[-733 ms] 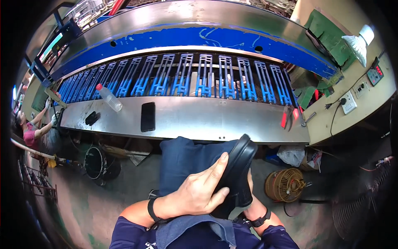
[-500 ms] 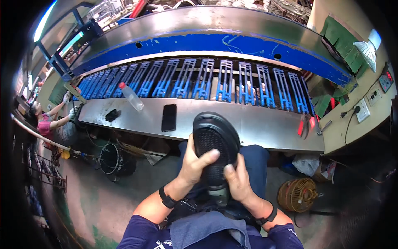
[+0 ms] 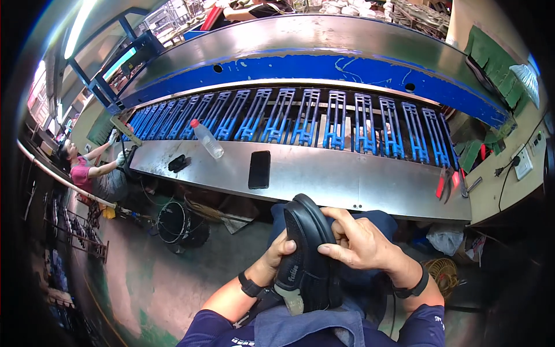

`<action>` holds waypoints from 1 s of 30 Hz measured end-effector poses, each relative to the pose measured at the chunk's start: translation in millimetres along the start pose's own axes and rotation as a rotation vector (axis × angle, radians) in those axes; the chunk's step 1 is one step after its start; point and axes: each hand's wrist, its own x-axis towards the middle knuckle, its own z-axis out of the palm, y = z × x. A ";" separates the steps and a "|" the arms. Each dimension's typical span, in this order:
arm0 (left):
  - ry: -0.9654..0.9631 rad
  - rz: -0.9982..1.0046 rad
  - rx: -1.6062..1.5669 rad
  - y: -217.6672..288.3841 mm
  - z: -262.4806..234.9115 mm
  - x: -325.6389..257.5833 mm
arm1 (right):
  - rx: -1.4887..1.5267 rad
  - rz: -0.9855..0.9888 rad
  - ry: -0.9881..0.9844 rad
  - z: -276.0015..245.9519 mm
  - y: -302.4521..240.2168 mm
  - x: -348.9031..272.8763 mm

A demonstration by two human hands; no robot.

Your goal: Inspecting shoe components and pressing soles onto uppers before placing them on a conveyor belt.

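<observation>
A black shoe (image 3: 309, 248) stands toe-up over my lap, its side turned toward me and the sole edge facing right. A pale grey piece (image 3: 291, 301) shows at its lower heel end. My left hand (image 3: 273, 258) is closed round the shoe's left side, with the thumb lying on the upper and the other fingers hidden behind it. At the sole edge on the right, my right hand (image 3: 359, 240) has its thumb and forefinger pressed to the shoe, and its remaining fingers are curled in.
Ahead lies a metal ledge (image 3: 324, 179) bearing a black phone (image 3: 259, 169), a plastic bottle (image 3: 207, 139) and red-handled pliers (image 3: 444, 185). Behind it runs a row of blue racks (image 3: 309, 118). A co-worker (image 3: 95, 170) is at the far left. A wicker basket (image 3: 444, 276) sits on the right floor.
The shoe has turned from sole facing me to its side showing, and has come lower. My right hand has shifted up along the sole edge, while my left thumb moved onto the upper.
</observation>
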 end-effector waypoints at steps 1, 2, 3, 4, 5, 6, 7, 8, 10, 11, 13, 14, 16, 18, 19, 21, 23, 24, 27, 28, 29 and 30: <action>-0.015 0.037 0.108 2.6 1.0 2.9 | 0.065 0.007 -0.012 -1.2 1.9 -1.4; 0.020 0.176 0.291 7.1 2.5 10.9 | 0.042 0.011 -0.019 -5.4 2.1 -1.7; 0.110 0.244 0.379 14.9 15.9 13.3 | 0.046 0.016 -0.017 -8.4 1.7 -0.7; 0.127 0.229 0.516 22.2 19.8 15.7 | 0.027 0.037 -0.052 -11.0 -0.3 1.3; 0.144 0.212 0.653 26.7 20.6 16.5 | 0.009 0.058 -0.087 -12.6 -3.1 2.2; 0.144 0.209 0.655 27.1 19.6 16.1 | -0.017 0.062 -0.073 -11.9 -8.6 2.8; 0.165 0.203 0.717 27.1 18.1 15.6 | -0.012 0.063 -0.072 -12.9 -9.1 3.0; 0.186 0.196 0.779 26.9 17.0 15.2 | 0.022 0.075 -0.092 -14.7 -8.3 4.8; 0.174 0.182 0.702 28.2 24.3 10.5 | 0.279 0.130 -0.175 -18.0 6.0 2.4; 0.159 0.179 0.623 30.2 31.3 9.1 | 0.496 0.050 -0.103 -7.3 23.1 -4.2; 0.163 0.138 0.571 29.7 38.4 10.6 | 0.691 0.120 -0.056 1.1 26.2 -7.3; 0.167 0.136 0.575 23.5 33.0 12.2 | 0.694 0.125 -0.057 -0.5 21.7 -9.2; 0.178 0.113 0.570 21.8 31.5 13.0 | 0.203 0.093 -0.077 -5.2 2.7 -5.5; 0.185 0.111 0.612 18.2 24.4 16.2 | -0.158 0.038 -0.024 6.5 -6.6 -4.8; 0.194 0.118 0.655 14.2 20.2 16.8 | -0.272 0.051 -0.014 11.1 -11.4 -4.2; 0.199 0.107 0.646 4.0 13.8 16.4 | -0.451 0.082 0.077 28.1 -18.8 -9.6; 0.231 0.099 0.623 -4.2 6.2 18.2 | -0.494 0.165 0.081 39.8 -19.8 -17.8; 0.252 0.047 0.462 -8.3 4.6 17.9 | -0.469 0.156 0.130 48.9 -16.6 -27.7; 0.144 -0.117 -0.042 -18.8 -21.6 24.9 | -0.423 0.258 0.074 74.1 -25.5 -75.2; 0.068 -0.098 -0.082 -27.9 -28.9 27.3 | -0.433 0.213 0.090 84.9 -26.9 -97.2; 0.057 -0.096 -0.087 -44.5 -43.2 26.8 | -0.441 0.161 0.107 93.9 -24.3 -114.3; 0.040 -0.177 -0.217 -65.9 -61.8 23.8 | -0.452 0.159 0.110 97.6 -20.0 -124.4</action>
